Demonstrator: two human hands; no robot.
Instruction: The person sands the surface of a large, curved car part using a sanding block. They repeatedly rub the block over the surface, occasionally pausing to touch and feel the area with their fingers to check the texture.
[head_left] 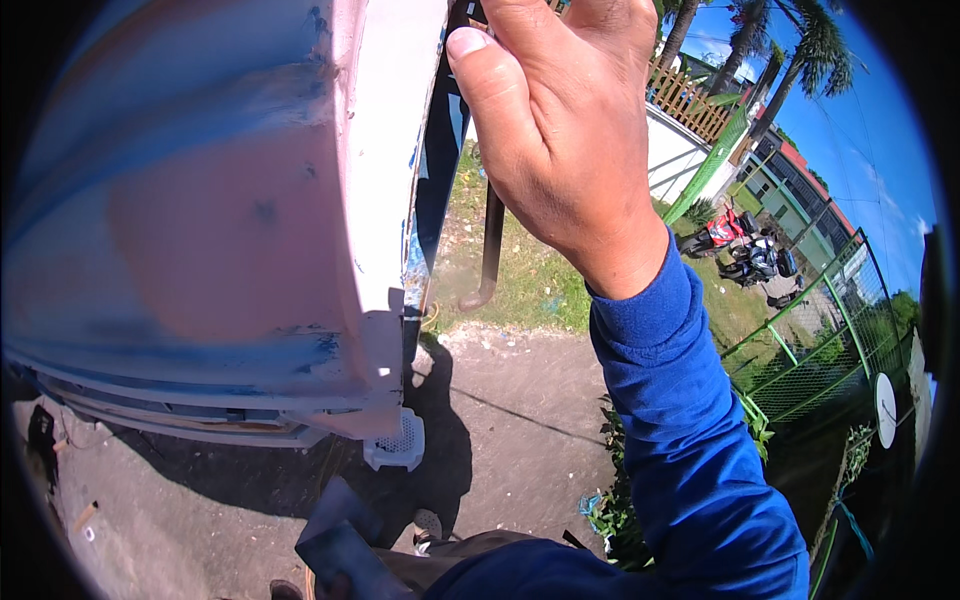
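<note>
My right hand (560, 130) is raised at the top beside the pale edge (365, 200) of a panel (230, 230) with pink and blue patchy paint; its fingertips run out of view, so what they hold, if anything, is hidden. My blue sleeve reaches up from the lower right. Low in the middle, a blue-grey flat piece (335, 530) is held in my left hand (340, 582), which is mostly hidden in shade behind it.
Below the panel, a white plastic stool (395, 445) stands on concrete (520, 390). Beyond are grass, a brown pipe (492, 240), parked motorbikes (750, 255), a green mesh fence (830, 340), palms, a satellite dish (885, 410) and plants along the right.
</note>
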